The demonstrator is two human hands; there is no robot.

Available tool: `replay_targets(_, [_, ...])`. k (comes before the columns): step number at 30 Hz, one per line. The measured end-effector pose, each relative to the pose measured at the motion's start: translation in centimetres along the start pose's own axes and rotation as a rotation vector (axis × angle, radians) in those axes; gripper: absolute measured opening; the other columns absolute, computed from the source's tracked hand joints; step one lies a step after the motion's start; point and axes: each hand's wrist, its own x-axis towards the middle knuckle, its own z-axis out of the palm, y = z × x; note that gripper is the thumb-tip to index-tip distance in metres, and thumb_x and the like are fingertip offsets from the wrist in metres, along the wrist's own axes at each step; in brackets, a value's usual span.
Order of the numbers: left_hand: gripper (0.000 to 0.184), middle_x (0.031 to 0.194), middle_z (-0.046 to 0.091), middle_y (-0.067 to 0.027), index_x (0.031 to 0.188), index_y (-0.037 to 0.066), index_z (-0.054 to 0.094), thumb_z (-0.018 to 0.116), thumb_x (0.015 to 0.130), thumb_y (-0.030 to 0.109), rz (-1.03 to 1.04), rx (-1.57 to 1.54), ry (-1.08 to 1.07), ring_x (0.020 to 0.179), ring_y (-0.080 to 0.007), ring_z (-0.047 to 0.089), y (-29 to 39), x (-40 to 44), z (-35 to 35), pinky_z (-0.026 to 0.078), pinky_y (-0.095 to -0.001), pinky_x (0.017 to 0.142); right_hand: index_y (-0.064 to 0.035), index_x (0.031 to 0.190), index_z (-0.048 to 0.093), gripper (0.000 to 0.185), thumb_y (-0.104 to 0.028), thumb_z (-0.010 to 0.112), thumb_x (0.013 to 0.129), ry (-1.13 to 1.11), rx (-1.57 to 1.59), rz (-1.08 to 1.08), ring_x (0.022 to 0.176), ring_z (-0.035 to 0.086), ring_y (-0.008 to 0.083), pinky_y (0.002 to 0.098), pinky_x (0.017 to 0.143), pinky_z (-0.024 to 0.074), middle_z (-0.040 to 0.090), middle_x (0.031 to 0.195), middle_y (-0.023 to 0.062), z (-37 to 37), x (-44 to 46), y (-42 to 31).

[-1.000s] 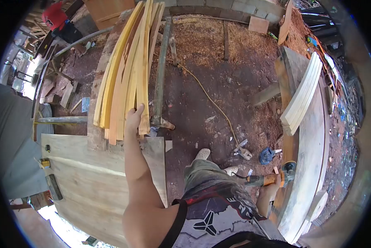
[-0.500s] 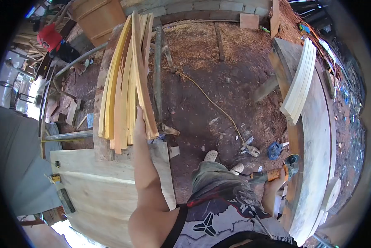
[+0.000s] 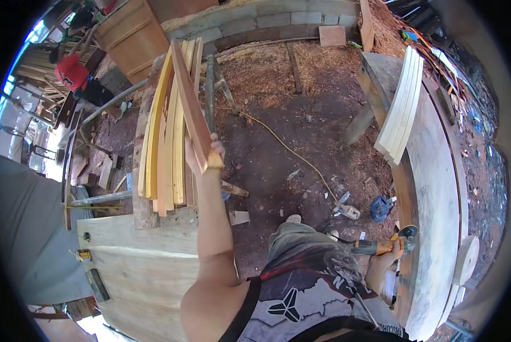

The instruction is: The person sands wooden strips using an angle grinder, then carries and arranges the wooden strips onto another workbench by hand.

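Wall (image 3: 278,21): I see low grey blocks;
Floor (image 3: 267,145): dark earth, sawdust (image 3: 261,64) near the wall;
Light: bright at my left

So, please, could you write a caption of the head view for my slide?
Left hand gripping a wooden strip over other strips, right hand holding an orange power tool.
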Motion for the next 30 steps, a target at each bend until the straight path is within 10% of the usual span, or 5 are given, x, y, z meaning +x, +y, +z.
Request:
replay_targets(8, [0.052, 0.087, 0.052, -0.0127, 0.118, 0.001, 0.049, 0.049, 0.096, 0.047, 0.075, -0.094, 0.128, 0.073, -0.0213, 0.056, -1.5, 9.1, 15.0, 0.049, -0.0318, 0.059, -0.0162, 0.124, 0.057, 0.03, -0.024, 0.063, 0.095, 0.219, 0.051, -0.148, 0.103, 0.062, 0.0202, 0.0389, 0.088, 0.0529, 0.063, 0.112, 0.003, 0.8, 0.4, -2.8])
replay_targets(19, [0.051, 0.099, 0.059, -0.0182, 0.128, 0.001, 0.055, 0.058, 0.093, 0.038, 0.178, -0.151, -0.217, 0.082, -0.0262, 0.06, -6.4, 4.4, 2.8, 0.056, -0.0356, 0.071, -0.0144, 0.122, 0.056, 0.028, -0.019, 0.061, 0.095, 0.327, 0.089, -0.212, 0.099, 0.062, 0.0205, 0.0369, 0.084, 0.0539, 0.062, 0.11, 0.004, -5.2, 0.4, -4.0])
replay_targets(25, [0.048, 0.116, 0.064, -0.023, 0.129, 0.002, 0.055, 0.052, 0.102, 0.042, 0.008, 0.124, 0.504, 0.092, -0.0373, 0.066, -4.9, -1.7, -1.1, 0.059, -0.046, 0.078, -0.0083, 0.131, 0.051, 0.038, -0.027, 0.057, 0.098, 0.273, -0.236, -0.313, 0.112, 0.054, 0.0211, 0.036, 0.097, 0.0465, 0.053, 0.124, 0.008, -8.1, -0.8, -3.8])
replay_targets(26, [0.045, 0.116, 0.066, -0.0223, 0.128, 0.001, 0.054, 0.052, 0.103, 0.039, -0.019, 0.303, 0.461, 0.089, -0.0342, 0.068, -4.8, -2.9, -1.2, 0.06, -0.0424, 0.074, -0.008, 0.13, 0.051, 0.035, -0.023, 0.057, 0.098, 0.224, -0.598, -0.566, 0.112, 0.056, 0.0209, 0.0363, 0.095, 0.0482, 0.054, 0.123, 0.0088, -8.1, -1.3, -3.4])
replay_targets(30, [0.035, 0.106, 0.071, -0.0165, 0.122, 0.001, 0.055, 0.058, 0.101, 0.029, -0.188, 0.614, 0.56, 0.083, -0.0222, 0.07, -2.9, -3.1, -6.8, 0.061, -0.0366, 0.069, -0.01, 0.133, 0.049, 0.036, -0.024, 0.053, 0.099, 0.245, -0.339, -0.315, 0.111, 0.055, 0.0185, 0.0354, 0.093, 0.0486, 0.051, 0.125, 0.0077, -6.8, -1.4, -4.2])
